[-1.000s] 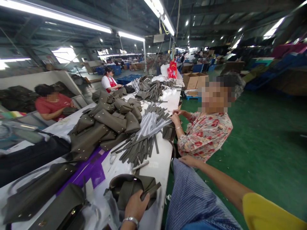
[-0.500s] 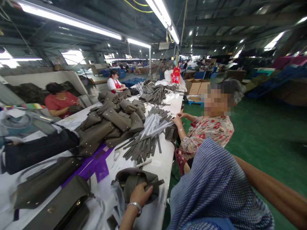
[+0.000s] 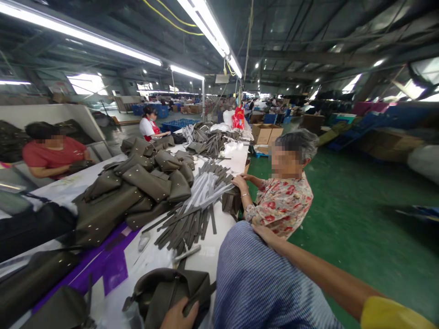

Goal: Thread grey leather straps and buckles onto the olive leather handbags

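At the lower edge, my left hand (image 3: 180, 314) grips an olive-green bag (image 3: 171, 285) lying on the white table; thumb and fingertip press into its side, and part of the hand is cut off by the frame. A strip of the same olive material (image 3: 207, 292) sticks out by the bag's right side. My right hand (image 3: 265, 234) rests at the far upper side of the blue-and-white checked cloth (image 3: 260, 278), which covers my raised leg. Its fingers are mostly hidden, so their closure does not show.
Olive straps (image 3: 187, 228) lie in a heap beyond the bag, left of which olive bags (image 3: 137, 183) are piled. A purple sheet (image 3: 115, 269) lies on the table (image 3: 206, 251). A person in a floral shirt (image 3: 281, 203) sits close on the right; two other people work across the table.
The view has turned right and tilted up, so the bag and my left hand sit lower in the frame. My right hand has come into sight at the checked cloth.
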The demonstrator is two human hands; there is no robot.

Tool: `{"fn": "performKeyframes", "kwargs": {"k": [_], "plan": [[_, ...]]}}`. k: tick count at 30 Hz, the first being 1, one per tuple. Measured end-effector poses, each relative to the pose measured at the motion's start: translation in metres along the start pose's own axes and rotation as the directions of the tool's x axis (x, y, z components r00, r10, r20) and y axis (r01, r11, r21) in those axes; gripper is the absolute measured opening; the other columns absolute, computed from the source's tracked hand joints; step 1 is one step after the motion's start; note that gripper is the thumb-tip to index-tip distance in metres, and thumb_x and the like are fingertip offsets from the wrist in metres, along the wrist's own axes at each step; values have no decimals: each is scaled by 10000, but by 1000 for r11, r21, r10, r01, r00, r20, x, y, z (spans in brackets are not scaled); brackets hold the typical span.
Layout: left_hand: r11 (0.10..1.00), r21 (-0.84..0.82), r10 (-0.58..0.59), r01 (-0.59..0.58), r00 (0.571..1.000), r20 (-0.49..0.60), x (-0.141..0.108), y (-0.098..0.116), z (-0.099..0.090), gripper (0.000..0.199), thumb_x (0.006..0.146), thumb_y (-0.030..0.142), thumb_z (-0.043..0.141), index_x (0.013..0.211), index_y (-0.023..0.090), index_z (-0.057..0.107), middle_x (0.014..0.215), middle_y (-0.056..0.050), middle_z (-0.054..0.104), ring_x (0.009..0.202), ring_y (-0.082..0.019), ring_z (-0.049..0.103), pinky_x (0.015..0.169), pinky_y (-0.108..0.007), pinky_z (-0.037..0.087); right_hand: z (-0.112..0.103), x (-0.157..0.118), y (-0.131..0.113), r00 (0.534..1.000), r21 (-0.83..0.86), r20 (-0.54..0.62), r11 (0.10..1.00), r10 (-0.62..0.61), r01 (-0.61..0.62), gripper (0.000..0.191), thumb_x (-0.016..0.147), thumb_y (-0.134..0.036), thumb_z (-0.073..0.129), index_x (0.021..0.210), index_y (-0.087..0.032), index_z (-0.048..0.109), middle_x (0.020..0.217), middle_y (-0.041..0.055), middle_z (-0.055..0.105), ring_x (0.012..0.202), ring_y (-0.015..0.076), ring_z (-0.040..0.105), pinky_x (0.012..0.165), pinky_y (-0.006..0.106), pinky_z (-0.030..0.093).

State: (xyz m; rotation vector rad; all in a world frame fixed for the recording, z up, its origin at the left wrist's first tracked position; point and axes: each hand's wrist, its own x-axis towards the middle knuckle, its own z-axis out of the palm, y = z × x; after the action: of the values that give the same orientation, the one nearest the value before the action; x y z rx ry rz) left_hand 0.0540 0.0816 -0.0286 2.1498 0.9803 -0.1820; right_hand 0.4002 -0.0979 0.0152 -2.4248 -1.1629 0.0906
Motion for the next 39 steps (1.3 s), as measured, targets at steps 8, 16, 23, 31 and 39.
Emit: {"fn": "performKeyframes", "kwargs": {"k": [8, 16, 23, 31, 39], "plan": [[997, 10, -80, 80, 997, 13, -9, 8, -5, 518, 789, 533, 462, 1067, 137, 646, 1121, -119, 667, 1081, -274, 592, 941, -330, 424, 53, -38, -71, 915, 342, 254, 914, -312, 217, 341, 882, -337, 462, 1173, -226, 603, 1185, 57, 631, 1117, 202, 556, 1009, 366, 406], [988, 8, -157, 157, 986, 57, -12, 41, -24, 416, 842, 489, 459, 894, 149, 693, 876, -71, 709, 829, -201, 635, 748, -256, 440, 109, -48, -118, 704, 661, 432, 729, -564, 177, 336, 871, -413, 512, 1133, -218, 590, 1137, 66, 618, 1060, 196, 557, 932, 329, 435], [980, -6, -201, 201, 979, -34, -20, 33, -16, 419, 745, 439, 636, 1060, 164, 655, 1055, -81, 692, 969, -228, 631, 875, -307, 461, 118, -43, -132, 670, 636, 464, 744, -580, 204, 258, 795, -413, 630, 948, -205, 614, 899, 43, 617, 879, 194, 558, 777, 310, 436], [987, 26, -155, 156, 987, -46, -32, 15, -15, 338, 742, 447, 632, 942, 179, 685, 929, -62, 719, 860, -223, 656, 782, -308, 484, 133, -71, -145, 734, 714, 481, 700, -479, -11, 85, 790, -278, 632, 830, -223, 683, 819, 12, 617, 796, 155, 582, 736, 271, 439], [979, -144, -154, 144, 986, -61, -42, 1, -2, 344, 751, 452, 613, 922, 159, 671, 892, -50, 708, 829, -196, 643, 753, -287, 469, 126, -86, -157, 777, 582, 532, 811, -336, -48, 111, 794, -303, 619, 854, -236, 685, 877, 9, 642, 818, 158, 584, 760, 280, 431]]}}
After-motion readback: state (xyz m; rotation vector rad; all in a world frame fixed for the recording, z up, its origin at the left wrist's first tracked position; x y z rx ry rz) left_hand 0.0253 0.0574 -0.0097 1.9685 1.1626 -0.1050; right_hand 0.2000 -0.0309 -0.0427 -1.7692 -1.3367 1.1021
